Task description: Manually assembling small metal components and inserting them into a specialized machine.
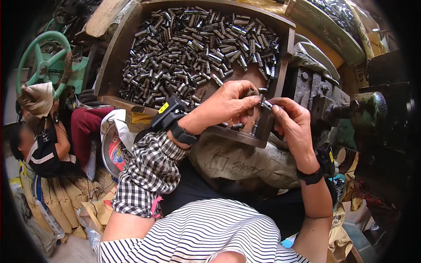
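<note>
My left hand [230,104] and my right hand [294,117] meet over the near right corner of a wooden tray [105,72]. Between their fingertips is a small shiny metal tube [265,104], pinched from both sides. Curled fingers of the left hand partly cover another dark tube end [251,92]; whether they grip it I cannot tell. Short metal tubes [175,57] lie heaped in the tray, thickest at its far and left parts. A few loose tubes [255,127] rest below the hands near the tray's corner.
A dark, greasy machine [326,105] stands close on my right. A second wooden box [329,33] of metal parts is at the far right. On the left are a green handwheel [44,65], a metal basin [105,147] and a co-worker [48,144]. Grey cloth [241,160] hangs below the tray.
</note>
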The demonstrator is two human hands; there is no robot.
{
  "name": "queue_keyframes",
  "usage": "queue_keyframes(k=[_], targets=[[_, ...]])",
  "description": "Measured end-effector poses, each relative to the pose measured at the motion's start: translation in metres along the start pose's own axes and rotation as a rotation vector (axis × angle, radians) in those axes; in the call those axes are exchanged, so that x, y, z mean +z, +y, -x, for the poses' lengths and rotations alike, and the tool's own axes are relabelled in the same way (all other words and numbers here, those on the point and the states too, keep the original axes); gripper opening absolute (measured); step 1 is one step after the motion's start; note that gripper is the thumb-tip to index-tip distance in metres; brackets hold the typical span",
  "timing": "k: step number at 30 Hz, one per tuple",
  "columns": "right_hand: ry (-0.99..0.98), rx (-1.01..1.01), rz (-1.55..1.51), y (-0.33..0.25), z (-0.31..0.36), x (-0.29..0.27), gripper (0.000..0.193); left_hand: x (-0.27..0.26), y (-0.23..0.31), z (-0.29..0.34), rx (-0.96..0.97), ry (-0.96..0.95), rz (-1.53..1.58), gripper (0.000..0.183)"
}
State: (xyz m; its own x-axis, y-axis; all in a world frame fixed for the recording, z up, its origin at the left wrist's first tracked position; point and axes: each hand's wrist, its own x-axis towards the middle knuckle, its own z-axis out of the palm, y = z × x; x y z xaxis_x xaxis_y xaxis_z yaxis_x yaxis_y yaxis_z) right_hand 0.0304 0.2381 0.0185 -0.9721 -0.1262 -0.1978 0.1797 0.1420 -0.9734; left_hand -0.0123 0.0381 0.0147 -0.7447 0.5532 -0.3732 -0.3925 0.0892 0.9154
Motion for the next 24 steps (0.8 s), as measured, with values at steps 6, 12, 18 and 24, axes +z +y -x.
queue_keyframes(k=[6,12,18,24], targets=[[-0.01,0.018,-0.164,0.004,-0.002,-0.005,0.012,-0.001,-0.001,0.0,0.06,0.031,0.13,0.018],[-0.002,0.071,-0.262,0.006,-0.003,-0.005,0.013,0.0,-0.005,0.0,0.062,0.036,0.318,0.017],[-0.027,0.094,-0.365,0.006,-0.003,-0.004,0.014,0.0,-0.006,0.001,0.017,-0.004,0.374,0.018],[-0.047,0.131,-0.43,0.009,-0.004,-0.005,0.013,0.0,-0.007,-0.001,-0.02,-0.012,0.413,0.016]])
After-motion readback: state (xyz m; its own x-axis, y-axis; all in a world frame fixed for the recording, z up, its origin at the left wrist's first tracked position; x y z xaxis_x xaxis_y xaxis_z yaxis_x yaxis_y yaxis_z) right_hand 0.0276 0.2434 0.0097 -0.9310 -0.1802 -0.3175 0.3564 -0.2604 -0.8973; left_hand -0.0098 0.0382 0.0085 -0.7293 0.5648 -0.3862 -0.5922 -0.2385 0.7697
